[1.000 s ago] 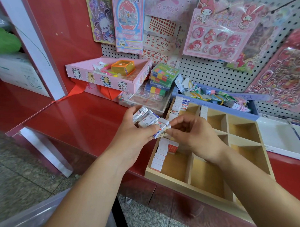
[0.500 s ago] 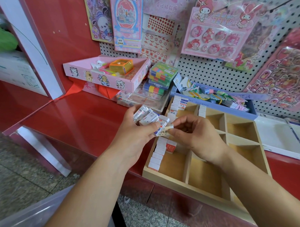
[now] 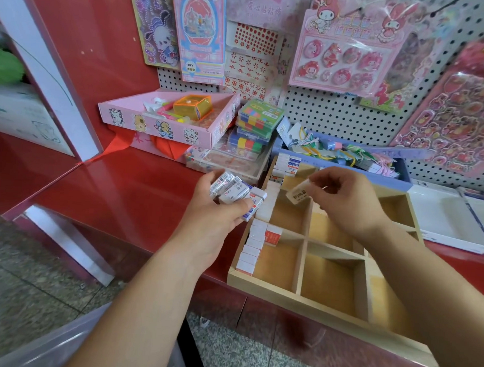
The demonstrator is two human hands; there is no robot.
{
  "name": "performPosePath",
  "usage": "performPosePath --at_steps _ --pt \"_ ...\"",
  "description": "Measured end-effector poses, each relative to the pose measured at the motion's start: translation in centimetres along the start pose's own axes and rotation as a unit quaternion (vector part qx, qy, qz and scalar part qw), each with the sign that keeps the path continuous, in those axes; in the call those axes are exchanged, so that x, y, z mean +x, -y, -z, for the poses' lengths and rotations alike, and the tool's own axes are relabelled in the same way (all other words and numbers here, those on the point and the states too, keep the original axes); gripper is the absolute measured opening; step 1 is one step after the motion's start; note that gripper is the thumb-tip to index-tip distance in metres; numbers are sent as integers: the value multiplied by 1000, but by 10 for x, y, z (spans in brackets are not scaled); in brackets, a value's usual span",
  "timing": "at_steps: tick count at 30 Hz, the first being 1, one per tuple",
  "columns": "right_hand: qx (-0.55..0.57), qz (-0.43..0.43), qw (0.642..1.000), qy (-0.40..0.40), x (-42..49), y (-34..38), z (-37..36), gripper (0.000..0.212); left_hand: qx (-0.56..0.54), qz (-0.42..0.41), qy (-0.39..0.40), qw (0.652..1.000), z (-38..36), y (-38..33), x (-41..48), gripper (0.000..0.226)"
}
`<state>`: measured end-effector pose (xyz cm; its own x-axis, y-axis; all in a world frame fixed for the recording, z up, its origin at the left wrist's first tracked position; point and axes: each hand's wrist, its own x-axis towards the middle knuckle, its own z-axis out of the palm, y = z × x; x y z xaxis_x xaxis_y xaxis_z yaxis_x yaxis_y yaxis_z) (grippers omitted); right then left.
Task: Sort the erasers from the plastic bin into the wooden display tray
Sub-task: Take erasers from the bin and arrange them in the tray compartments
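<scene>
Everything is carried by a glossy red counter (image 3: 131,190) set against a pegboard wall. A wooden display tray (image 3: 313,308) is laid on its right part, with the near wall brought up to the counter's front edge. At the back left a pink box (image 3: 155,125) is propped at a tilt. Just beside it a clear plastic case (image 3: 230,161) is set, and a blue box (image 3: 400,183) is placed behind the tray. A white tray (image 3: 448,218) is laid at the far right.

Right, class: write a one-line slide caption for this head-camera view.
Sorting stock: left hand grips a bunch of erasers while right hand pinches one eraser over the wooden display tray.
</scene>
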<state>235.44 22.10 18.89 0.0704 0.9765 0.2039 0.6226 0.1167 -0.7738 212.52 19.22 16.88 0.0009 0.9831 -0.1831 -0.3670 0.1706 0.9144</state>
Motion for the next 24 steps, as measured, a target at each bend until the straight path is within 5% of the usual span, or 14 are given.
performPosePath --at_steps 6,14,18,22,24 --pt "-175 47 981 71 17 -2 -25 6 3 1 1 1000 -1 -1 0 65" --pt "-219 63 973 40 19 1 -38 14 16 -2 15 1000 -2 -1 -1 63" --pt "-104 33 994 -24 4 25 -30 13 20 0 21 1000 -2 -1 -1 60" --pt "115 -123 976 139 -12 51 -29 29 20 -1 24 1000 -3 0 -2 61" --pt "180 -156 959 156 -13 54 -30 25 20 -3 28 999 -3 0 -4 62"
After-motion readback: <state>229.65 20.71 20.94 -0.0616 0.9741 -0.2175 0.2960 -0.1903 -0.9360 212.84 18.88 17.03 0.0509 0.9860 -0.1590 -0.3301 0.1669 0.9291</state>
